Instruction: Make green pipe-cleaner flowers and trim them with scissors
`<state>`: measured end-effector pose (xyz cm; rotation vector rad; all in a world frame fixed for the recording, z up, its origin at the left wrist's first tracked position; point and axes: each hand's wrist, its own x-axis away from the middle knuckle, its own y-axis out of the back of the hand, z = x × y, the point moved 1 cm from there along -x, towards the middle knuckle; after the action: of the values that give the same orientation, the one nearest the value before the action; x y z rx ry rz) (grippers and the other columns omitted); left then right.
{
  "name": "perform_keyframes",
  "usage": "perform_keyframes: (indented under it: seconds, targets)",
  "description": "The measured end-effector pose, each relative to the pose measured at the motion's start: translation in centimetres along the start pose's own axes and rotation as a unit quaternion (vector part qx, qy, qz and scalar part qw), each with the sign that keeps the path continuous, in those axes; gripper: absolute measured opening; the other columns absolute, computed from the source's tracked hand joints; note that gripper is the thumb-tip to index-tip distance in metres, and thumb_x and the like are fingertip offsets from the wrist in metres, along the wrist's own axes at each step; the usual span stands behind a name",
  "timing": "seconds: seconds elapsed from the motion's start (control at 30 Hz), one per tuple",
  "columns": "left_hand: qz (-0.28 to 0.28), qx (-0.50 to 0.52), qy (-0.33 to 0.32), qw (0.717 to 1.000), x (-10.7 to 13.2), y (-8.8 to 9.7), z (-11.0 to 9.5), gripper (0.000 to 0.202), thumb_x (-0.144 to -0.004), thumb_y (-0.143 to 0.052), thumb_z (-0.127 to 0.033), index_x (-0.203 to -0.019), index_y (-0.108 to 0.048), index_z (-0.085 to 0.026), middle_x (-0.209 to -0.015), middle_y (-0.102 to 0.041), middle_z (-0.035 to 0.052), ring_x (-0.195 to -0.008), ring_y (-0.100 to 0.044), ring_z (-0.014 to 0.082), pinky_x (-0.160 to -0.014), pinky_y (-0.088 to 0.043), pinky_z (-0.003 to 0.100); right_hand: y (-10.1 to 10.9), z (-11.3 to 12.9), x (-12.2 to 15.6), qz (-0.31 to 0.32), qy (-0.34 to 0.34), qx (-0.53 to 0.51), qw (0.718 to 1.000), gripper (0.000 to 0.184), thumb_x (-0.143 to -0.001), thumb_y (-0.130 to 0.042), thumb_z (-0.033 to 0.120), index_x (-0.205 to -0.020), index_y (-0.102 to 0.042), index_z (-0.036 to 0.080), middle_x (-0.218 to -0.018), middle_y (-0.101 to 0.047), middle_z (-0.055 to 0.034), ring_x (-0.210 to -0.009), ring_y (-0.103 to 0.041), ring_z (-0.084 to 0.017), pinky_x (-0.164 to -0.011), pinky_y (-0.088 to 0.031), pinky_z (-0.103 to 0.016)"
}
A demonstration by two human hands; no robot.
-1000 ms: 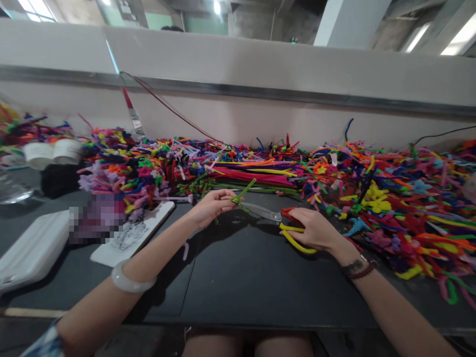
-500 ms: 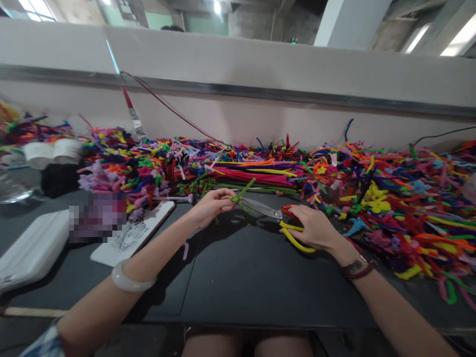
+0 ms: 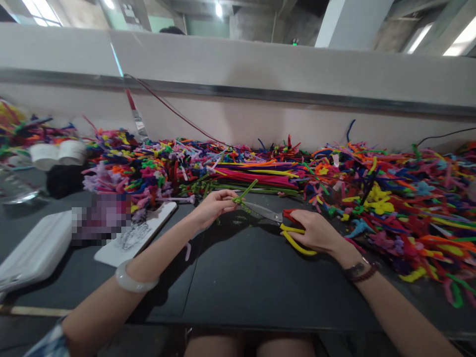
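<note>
Between the fingertips of my left hand [image 3: 216, 208] is a green pipe cleaner [image 3: 248, 190], its straight end sticking up to the right and a tangled part below. My right hand [image 3: 317, 231] grips a pair of scissors [image 3: 268, 212] with red and yellow handles. Their metal blades point left and reach the green piece right by my left fingertips. Whether the blades are cutting into it, I cannot tell. Behind the hands lie a bundle of straight pipe cleaners [image 3: 256, 174] in pink, purple and yellow, and some curly green pieces [image 3: 195, 187].
Heaps of colourful pipe cleaner pieces [image 3: 420, 213] line the back and right of the dark table [image 3: 260, 292]. At the left are a white phone-shaped thing [image 3: 124, 243], a white box-like object [image 3: 37, 248] and paper cups [image 3: 70, 151]. A low pale partition [image 3: 223, 64] stands behind.
Both hands keep nearly the same pose. The scissors' handles look slightly further apart, and the whole view has shifted a little.
</note>
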<state>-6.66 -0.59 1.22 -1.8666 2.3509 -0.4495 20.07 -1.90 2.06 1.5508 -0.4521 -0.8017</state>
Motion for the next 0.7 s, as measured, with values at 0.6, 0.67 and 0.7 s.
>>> perform_keyframes:
  seconds: [0.6,0.67,0.7]
  targets:
    - [-0.003,0.024,-0.027,0.999,-0.21,0.19,0.19,0.014,-0.059,-0.066,-0.013,-0.072,-0.06,-0.014,-0.078,-0.059,0.0008,-0.076,-0.056,0.012,-0.08,-0.045,0.029,0.31,-0.25,0.03,-0.055,-0.023,0.038,0.997,0.033,-0.07,-0.054,0.038,-0.095,-0.052,0.016,-0.095,-0.06,-0.0103,-0.089,-0.056,-0.023,-0.072,-0.047,-0.032]
    - [-0.003,0.025,-0.025,0.999,-0.17,0.14,0.18,0.014,-0.059,-0.066,-0.013,-0.072,-0.061,-0.014,-0.078,-0.059,0.0006,-0.075,-0.056,0.0114,-0.08,-0.045,0.029,0.26,-0.1,0.03,-0.045,-0.016,0.029,0.998,0.033,-0.07,-0.055,0.037,-0.095,-0.052,0.015,-0.095,-0.06,-0.0101,-0.089,-0.056,-0.022,-0.073,-0.047,-0.032]
    - [-0.005,0.024,-0.024,0.999,-0.14,0.1,0.16,0.014,-0.058,-0.066,-0.013,-0.071,-0.061,-0.014,-0.078,-0.059,0.0005,-0.075,-0.056,0.0111,-0.079,-0.045,0.028,0.22,-0.03,0.04,-0.042,-0.014,0.027,0.999,0.033,-0.07,-0.055,0.037,-0.095,-0.052,0.016,-0.095,-0.06,-0.0101,-0.089,-0.056,-0.022,-0.073,-0.047,-0.032]
